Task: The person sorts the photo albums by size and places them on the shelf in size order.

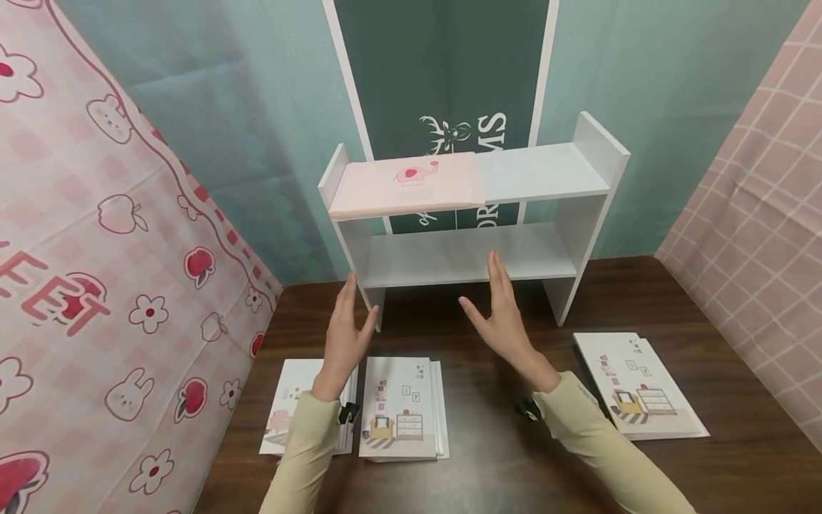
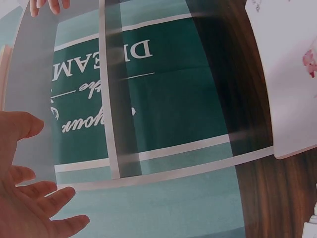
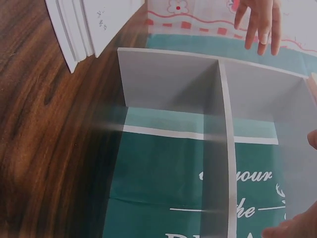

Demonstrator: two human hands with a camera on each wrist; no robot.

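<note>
A white two-tier shelf (image 1: 472, 253) stands on the dark wooden table in the head view. My left hand (image 1: 343, 339) hovers in front of its left side, fingers extended and thumb spread, holding nothing. Opposite it, my right hand (image 1: 504, 325) is held up before the lower tier, also with straight fingers and nothing in its grasp. Over the left part of the shelf's top board lies a flat pink piece with an elephant print (image 1: 411, 182). The left wrist view has the left hand (image 2: 29, 188) palm-side near the shelf's upright frame.
A stack of white illustrated books (image 1: 401, 407) lies below the left hand, and another stack (image 1: 282, 407) is partly hidden by the left forearm. More such books (image 1: 642, 385) lie at the right. A patterned pink cloth (image 1: 128, 285) borders the left, pink grid cloth (image 1: 745, 207) the right.
</note>
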